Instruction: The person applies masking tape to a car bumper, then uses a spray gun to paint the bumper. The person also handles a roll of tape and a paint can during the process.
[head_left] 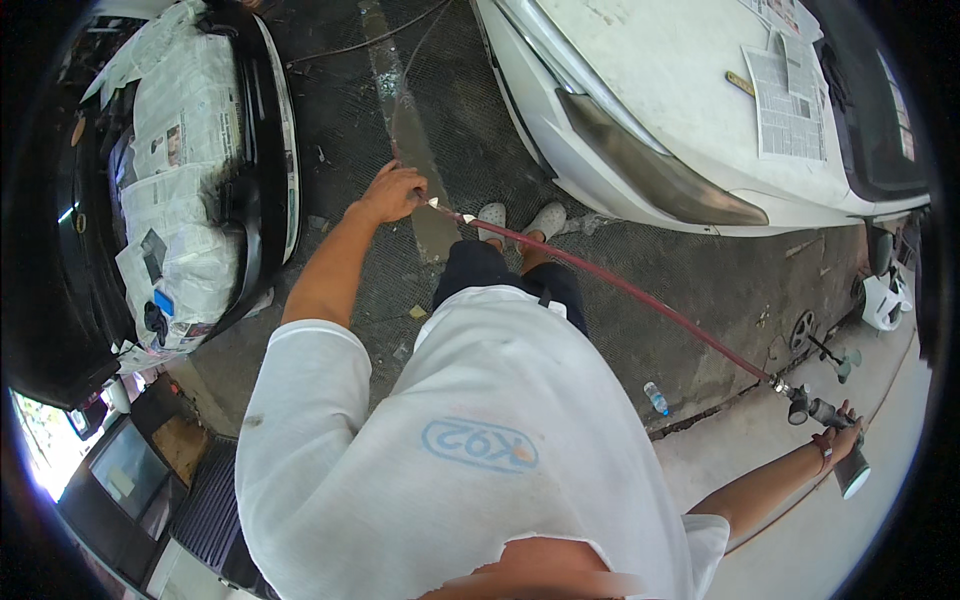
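A dark red air hose (640, 297) crosses in front of my body, stretched between my two hands. My left hand (395, 192) is closed around its left end, near some whitish wrappings. At far right, the fingers of my right hand (843, 432) wrap around what looks like a spray gun (824, 412), dark and grey, with a pale round end. Metal fittings and a small round gauge join the hose to the gun. My right arm is stretched out over the pale surface along that side; part of the gun is hidden behind the fingers.
A white car (640, 120) stands at upper right with newspaper (785, 100) on it. On the left, newspaper and plastic sheeting (185, 150) cover a dark vehicle. A water bottle (656, 398) lies on the dark floor (700, 270). A greenish-white tool (843, 362) is beside the pale surface.
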